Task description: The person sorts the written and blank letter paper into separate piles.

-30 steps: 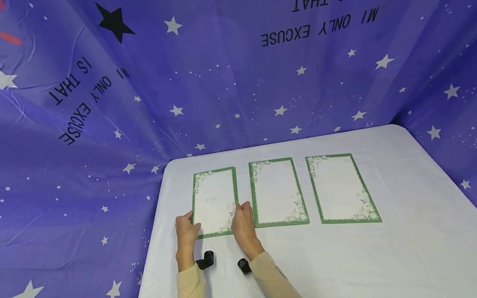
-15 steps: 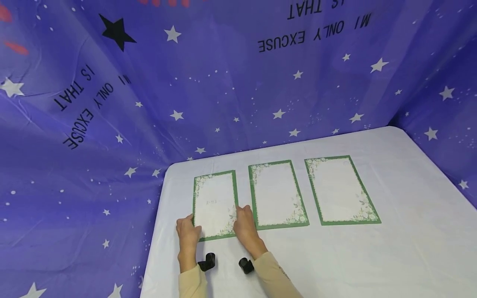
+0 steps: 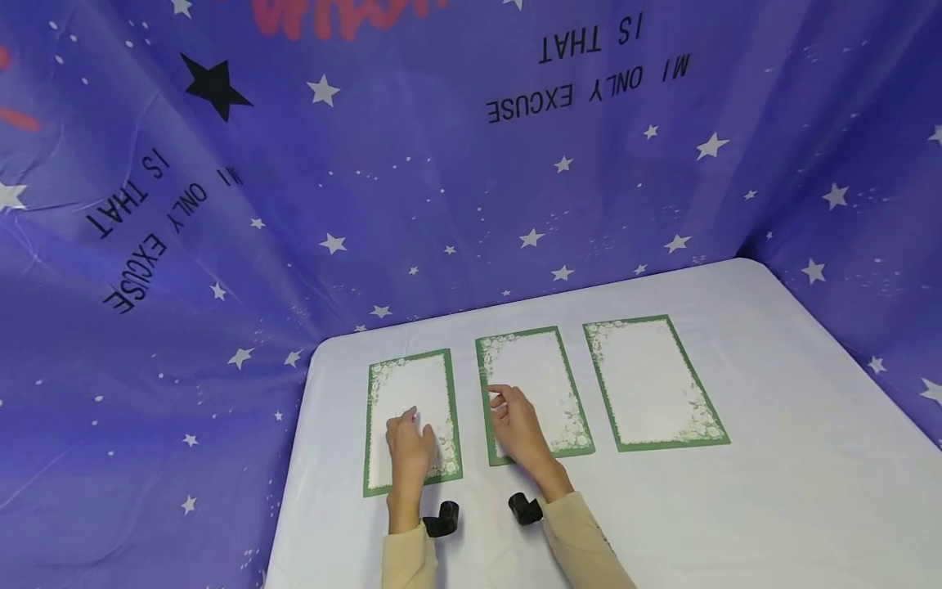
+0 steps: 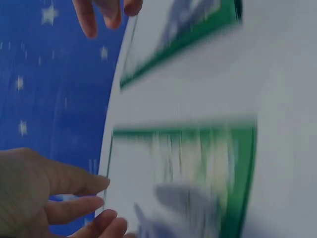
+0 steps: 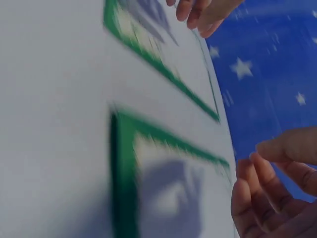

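Note:
Three white sheets with green borders and pale flower corners lie in a row on a white-covered table. My left hand (image 3: 410,448) is over the left sheet (image 3: 412,380), fingers loosely bent and holding nothing. In the left wrist view the hand (image 4: 69,196) casts a shadow on that sheet (image 4: 242,168). Over the left part of the middle sheet (image 3: 533,360) is my right hand (image 3: 518,425). Its thumb and fingertips come close together with nothing seen between them in the right wrist view, and its shadow falls on the sheet (image 5: 126,173).
The right sheet (image 3: 643,380) lies untouched by either hand. A black device sits at the left wrist (image 3: 444,519) and another at the right wrist (image 3: 524,508). Behind the table (image 3: 795,458) hangs a purple-blue curtain (image 3: 441,196) with stars and lettering.
Both hands have let go of the left sheet's side edges. The left hand has moved in over that sheet, and the right hand has moved right over the middle one. The head view has shifted slightly.

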### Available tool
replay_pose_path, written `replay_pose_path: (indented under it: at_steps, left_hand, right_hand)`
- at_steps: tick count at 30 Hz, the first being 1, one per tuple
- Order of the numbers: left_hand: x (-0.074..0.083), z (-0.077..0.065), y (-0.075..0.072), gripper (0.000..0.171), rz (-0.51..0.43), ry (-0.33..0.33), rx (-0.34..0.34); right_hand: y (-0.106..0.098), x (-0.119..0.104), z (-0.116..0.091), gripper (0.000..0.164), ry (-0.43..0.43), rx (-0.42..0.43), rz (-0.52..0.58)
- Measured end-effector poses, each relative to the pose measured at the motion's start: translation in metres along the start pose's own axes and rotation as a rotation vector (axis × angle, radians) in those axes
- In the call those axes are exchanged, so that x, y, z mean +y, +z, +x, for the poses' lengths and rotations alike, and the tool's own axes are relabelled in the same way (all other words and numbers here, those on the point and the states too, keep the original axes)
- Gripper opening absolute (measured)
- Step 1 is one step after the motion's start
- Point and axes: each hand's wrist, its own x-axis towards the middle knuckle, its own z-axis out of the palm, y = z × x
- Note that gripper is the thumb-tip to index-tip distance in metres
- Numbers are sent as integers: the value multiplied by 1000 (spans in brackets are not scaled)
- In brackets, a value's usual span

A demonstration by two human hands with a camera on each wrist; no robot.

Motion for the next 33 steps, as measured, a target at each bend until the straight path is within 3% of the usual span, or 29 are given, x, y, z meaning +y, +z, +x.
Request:
replay_pose_path:
  at_steps: [5, 8, 15, 23, 28, 33]
  left_hand:
    - [26, -5, 27, 46, -84, 65, -138]
    - [38, -8, 41, 46, -109, 74, -190]
    - [49, -5, 62, 47, -74, 101, -216]
    - [50, 9, 67, 46, -55, 114, -200]
    - [50, 14, 71, 43, -50, 123, -204]
    - [50, 14, 77, 46, -19, 149, -172]
  right_hand:
    - [-35, 12, 8, 35, 24, 113, -102]
    - [-54, 19, 8, 32, 112, 156, -163]
    - [-82, 38, 0, 42, 339, 178, -265]
    - [-92, 54, 5, 45, 291, 160, -212]
    - [-90, 55, 8, 43, 323, 124, -150]
    - [-85, 52, 8, 40, 305, 174, -153]
